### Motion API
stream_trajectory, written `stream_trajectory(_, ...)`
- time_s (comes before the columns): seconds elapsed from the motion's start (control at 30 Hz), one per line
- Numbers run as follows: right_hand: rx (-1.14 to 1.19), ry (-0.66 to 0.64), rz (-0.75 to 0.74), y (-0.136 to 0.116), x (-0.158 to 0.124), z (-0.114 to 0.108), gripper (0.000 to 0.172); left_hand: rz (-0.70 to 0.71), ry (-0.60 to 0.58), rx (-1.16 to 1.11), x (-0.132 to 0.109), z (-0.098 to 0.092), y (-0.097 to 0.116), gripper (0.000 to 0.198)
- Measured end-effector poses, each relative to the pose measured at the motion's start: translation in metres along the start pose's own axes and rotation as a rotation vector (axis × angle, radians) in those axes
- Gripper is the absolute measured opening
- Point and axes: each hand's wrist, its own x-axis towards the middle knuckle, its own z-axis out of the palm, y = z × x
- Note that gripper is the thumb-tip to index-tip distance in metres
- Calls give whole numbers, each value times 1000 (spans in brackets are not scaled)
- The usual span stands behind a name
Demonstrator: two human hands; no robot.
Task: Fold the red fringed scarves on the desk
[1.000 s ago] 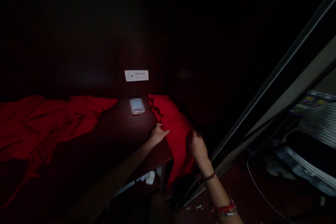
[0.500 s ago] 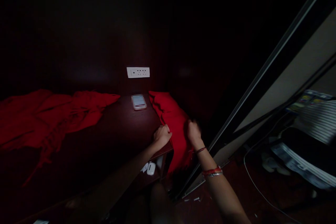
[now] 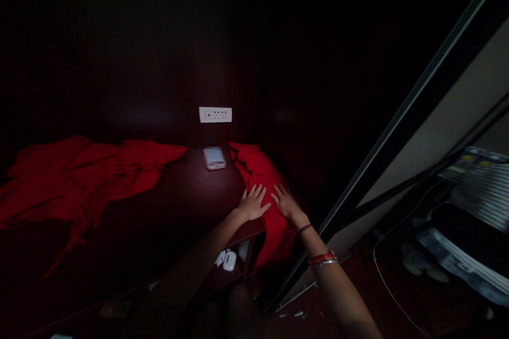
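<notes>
Fingers (image 3: 258, 190) on the left hand (image 3: 251, 207) are spread, and so are those on the right hand (image 3: 287, 206); both rest palm down on a red cloth (image 3: 256, 165) in the head view. The curled grip of 0.5 seconds ago is gone, so the work now looks like pressing or smoothing rather than gripping. The cloth is a soft, matte strip, lightly rumpled, lying along the right end of a dark, faintly glossy desk (image 3: 199, 185) and drooping over its front edge. To the left lies more red fabric (image 3: 67, 175), loosely creased, with a twisted fringe. Between the 2 red pieces sits a flat, rectangular phone (image 3: 214, 159), its screen blurred. Behind is a smooth white socket plate (image 3: 215, 115); below, a rounded white case (image 3: 229, 260).
</notes>
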Motion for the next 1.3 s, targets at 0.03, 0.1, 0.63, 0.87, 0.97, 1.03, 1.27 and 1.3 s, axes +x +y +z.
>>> stream_trajectory(0.03,8,-49,19,2,2,3,51,-8,-8,1,-2,1,0,64)
stream_trajectory(0.1,22,-124,57,5,5,5,55,-35,-49,2,-6,-1,-1,70)
stream_trajectory(0.63,-33,101,-24,-20,-7,-14,51,3,-22,-3,-41,-14,-29,76)
stream_trajectory(0.87,74,149,-292,-129,21,-11,47,-183,229,217,-99,-46,-127,60)
stream_trajectory(0.97,126,132,-382,-180,41,9,45,-293,377,338,-130,-58,-174,54)
stream_trajectory(1.03,159,111,-415,-209,53,22,43,-386,475,406,-149,-66,-197,49)
stream_trajectory(1.27,193,70,-422,-271,82,49,40,-800,666,485,-173,-83,-230,45)
stream_trajectory(1.3,194,77,-438,-275,85,51,40,-829,666,476,-171,-83,-232,46)
